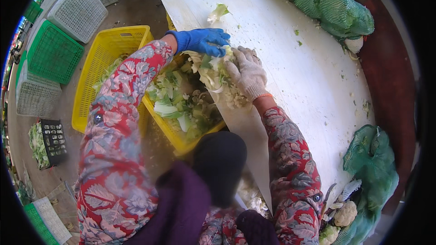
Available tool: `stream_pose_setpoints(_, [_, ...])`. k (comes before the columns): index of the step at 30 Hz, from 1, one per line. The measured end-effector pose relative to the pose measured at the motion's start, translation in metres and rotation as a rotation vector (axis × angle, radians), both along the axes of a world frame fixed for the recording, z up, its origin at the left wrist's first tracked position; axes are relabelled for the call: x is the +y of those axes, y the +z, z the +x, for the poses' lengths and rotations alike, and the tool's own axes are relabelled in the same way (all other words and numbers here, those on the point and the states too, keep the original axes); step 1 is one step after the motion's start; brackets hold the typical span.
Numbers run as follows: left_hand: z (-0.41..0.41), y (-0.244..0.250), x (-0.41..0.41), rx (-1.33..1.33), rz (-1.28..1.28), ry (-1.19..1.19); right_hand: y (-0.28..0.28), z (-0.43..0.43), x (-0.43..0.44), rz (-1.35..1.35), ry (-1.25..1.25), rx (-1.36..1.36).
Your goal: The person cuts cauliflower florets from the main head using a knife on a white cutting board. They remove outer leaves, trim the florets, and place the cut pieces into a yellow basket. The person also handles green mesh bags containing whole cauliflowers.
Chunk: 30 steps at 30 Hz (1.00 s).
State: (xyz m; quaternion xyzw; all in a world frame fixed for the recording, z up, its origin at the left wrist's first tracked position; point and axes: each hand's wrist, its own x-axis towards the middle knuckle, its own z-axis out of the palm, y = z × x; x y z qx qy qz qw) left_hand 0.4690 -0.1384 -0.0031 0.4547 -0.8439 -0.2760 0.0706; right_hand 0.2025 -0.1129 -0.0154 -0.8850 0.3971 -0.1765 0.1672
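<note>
At the left edge of the white table, a loose heap of cauliflower trimmings (pixel 218 78) spills over toward a yellow plastic crate (pixel 163 122). My left hand (pixel 206 41), in a blue glove, lies over the far side of the heap with its fingers apart. On the heap's right side rests my right hand (pixel 248 71), in a light knitted glove, its fingers spread against the scraps. Both palms are hidden. Cut green leaves (pixel 173 102) and pale stalk pieces fill much of the crate below.
A second yellow crate (pixel 88 85) stands left, partly behind my sleeve. White and green crates (pixel 54 51) line the floor beyond. Green mesh sacks (pixel 327 3) lie at the table's far right. Near right are another mesh sack (pixel 371 166), cauliflower heads (pixel 345 213) and a curved blade (pixel 328 194).
</note>
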Motion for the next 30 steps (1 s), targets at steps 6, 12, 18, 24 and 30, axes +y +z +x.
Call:
stream_pose_setpoints(6, [0.045,-0.025,0.125,0.012,-0.178,0.134,0.002,0.047,0.085,-0.031,0.240,0.151])
stream_pose_setpoints(12, [0.030,-0.050,0.207,0.152,-0.421,0.505,0.025,-0.026,0.089,0.473,0.221,-0.358])
stream_pose_setpoints(18, [-0.100,-0.013,0.165,0.276,-0.648,0.311,0.007,-0.185,0.107,-0.120,-1.256,-0.202])
stream_pose_setpoints(24, [-0.260,0.098,0.137,0.570,-0.753,0.124,0.007,-0.092,0.108,0.130,-0.326,-0.313])
stream_pose_setpoints(30, [-0.337,0.135,0.167,0.537,-0.986,-0.034,0.053,-0.166,0.132,-0.068,-0.334,-0.582])
